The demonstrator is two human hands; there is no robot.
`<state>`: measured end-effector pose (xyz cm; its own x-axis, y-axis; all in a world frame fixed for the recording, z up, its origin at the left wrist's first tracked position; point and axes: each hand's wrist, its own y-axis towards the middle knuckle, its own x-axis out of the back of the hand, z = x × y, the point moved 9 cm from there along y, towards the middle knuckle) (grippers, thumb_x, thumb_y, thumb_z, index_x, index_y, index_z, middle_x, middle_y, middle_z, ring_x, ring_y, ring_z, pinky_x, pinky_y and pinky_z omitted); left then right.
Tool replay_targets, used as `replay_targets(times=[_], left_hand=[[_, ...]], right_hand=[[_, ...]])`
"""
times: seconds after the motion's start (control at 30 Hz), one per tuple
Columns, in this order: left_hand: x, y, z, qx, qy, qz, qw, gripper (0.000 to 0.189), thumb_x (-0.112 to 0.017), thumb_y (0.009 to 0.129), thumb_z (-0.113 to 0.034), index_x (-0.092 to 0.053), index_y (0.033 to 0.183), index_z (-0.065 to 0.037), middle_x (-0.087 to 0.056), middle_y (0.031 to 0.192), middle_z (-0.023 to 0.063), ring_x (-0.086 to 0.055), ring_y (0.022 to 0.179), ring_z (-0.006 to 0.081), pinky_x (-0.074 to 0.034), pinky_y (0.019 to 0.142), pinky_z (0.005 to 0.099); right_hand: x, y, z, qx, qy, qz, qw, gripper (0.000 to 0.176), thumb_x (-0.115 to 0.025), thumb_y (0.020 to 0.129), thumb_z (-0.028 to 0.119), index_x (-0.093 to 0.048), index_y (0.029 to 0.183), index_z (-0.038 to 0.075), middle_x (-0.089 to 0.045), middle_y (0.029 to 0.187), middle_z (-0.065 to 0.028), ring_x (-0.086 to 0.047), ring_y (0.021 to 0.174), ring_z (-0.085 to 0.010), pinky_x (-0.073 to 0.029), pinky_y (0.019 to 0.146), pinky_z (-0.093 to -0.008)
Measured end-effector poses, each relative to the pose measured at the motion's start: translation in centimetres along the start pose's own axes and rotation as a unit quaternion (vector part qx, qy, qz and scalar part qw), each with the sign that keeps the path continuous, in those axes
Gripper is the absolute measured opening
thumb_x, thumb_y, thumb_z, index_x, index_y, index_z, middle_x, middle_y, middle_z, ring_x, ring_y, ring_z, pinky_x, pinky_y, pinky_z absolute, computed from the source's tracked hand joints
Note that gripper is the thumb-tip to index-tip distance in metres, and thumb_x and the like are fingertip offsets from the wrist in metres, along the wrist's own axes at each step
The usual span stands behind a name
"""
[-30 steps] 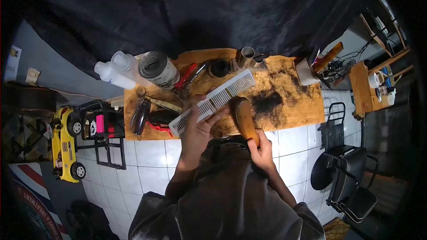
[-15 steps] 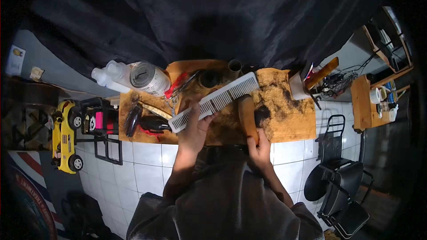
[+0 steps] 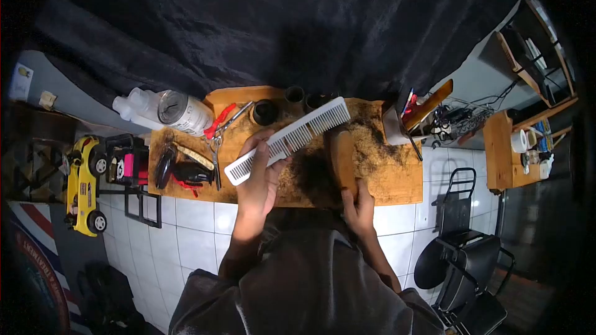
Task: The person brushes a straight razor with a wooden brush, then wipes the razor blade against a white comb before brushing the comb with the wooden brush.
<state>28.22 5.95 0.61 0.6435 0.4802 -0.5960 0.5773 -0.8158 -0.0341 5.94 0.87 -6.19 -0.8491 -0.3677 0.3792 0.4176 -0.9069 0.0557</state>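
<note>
A long white comb [image 3: 292, 139] slants up to the right over the wooden table [image 3: 397, 180]; my left hand [image 3: 259, 180] is closed around its lower left part. On the right, my right hand [image 3: 359, 206] grips the end of a wooden-handled brush [image 3: 342, 158], whose other end points away from me above the tabletop. Dark hair clippings [image 3: 313, 174] lie scattered beneath and between the two tools. Scissors [image 3: 215, 144] and red-handled clips [image 3: 220, 121] rest left of the comb.
At the table's back left stand a large can [image 3: 185, 113] and clear bottles [image 3: 139, 104]. Black clippers [image 3: 165, 166] lie at the left. A holder with tools [image 3: 395, 125] is at the right. A black chair [image 3: 475, 260] stands beyond, and a yellow toy car [image 3: 83, 186] at far left.
The view has shifted, so the table sits slightly further left. The comb has moved a little left and the fingers of my left hand have changed position on it. Both tools stay held.
</note>
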Motion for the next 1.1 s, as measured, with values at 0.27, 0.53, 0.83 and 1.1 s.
replay_targets(times=[0.27, 0.53, 0.83, 1.1], left_hand=[[-0.9, -1.7, 2.1, 0.055, 0.015, 0.029, 0.998, 0.027, -0.045, 0.099, -0.016, -0.050, 0.117, 0.003, -0.056, 0.114, 0.0162, -0.060, 0.101, 0.0248, -0.051, 0.081, 0.0357], [1.1, 0.9, -0.7, -0.004, -0.001, -0.019, 1.000, 0.026, -0.045, 0.099, -0.019, -0.051, 0.115, 0.001, -0.056, 0.117, 0.0159, -0.059, 0.103, 0.0243, -0.053, 0.085, 0.0337], [-1.0, 0.6, 2.0, 0.073, -0.035, 0.069, 0.994, 0.032, -0.041, 0.100, -0.016, -0.047, 0.121, 0.007, -0.046, 0.132, 0.0192, -0.055, 0.113, 0.0314, -0.052, 0.093, 0.0476], [-0.1, 1.2, 0.2, 0.050, 0.017, -0.009, 0.999, 0.037, -0.045, 0.099, -0.017, -0.046, 0.124, 0.010, -0.053, 0.122, 0.0223, -0.059, 0.107, 0.0308, -0.053, 0.091, 0.0415]], right_hand=[[1.9, 2.7, 2.3, -0.014, 0.106, -0.020, 0.994, 0.025, -0.055, 0.092, 0.019, -0.050, 0.104, -0.002, -0.055, 0.068, -0.0105, -0.053, 0.060, -0.0142, -0.043, 0.054, -0.0289], [0.1, 1.5, 0.3, -0.003, 0.003, 0.040, 0.999, 0.030, -0.057, 0.091, 0.019, -0.049, 0.108, -0.005, -0.057, 0.071, -0.0149, -0.055, 0.064, -0.0166, -0.045, 0.059, -0.0316], [2.0, 4.6, 2.7, 0.006, 0.021, -0.024, 0.999, 0.027, -0.052, 0.093, 0.020, -0.050, 0.106, -0.004, -0.053, 0.067, -0.0098, -0.050, 0.062, -0.0152, -0.041, 0.056, -0.0289], [1.2, 2.2, -0.8, 0.020, 0.013, -0.014, 1.000, 0.030, -0.051, 0.093, 0.021, -0.048, 0.108, -0.004, -0.050, 0.064, -0.0042, -0.047, 0.058, -0.0110, -0.039, 0.051, -0.0269]])
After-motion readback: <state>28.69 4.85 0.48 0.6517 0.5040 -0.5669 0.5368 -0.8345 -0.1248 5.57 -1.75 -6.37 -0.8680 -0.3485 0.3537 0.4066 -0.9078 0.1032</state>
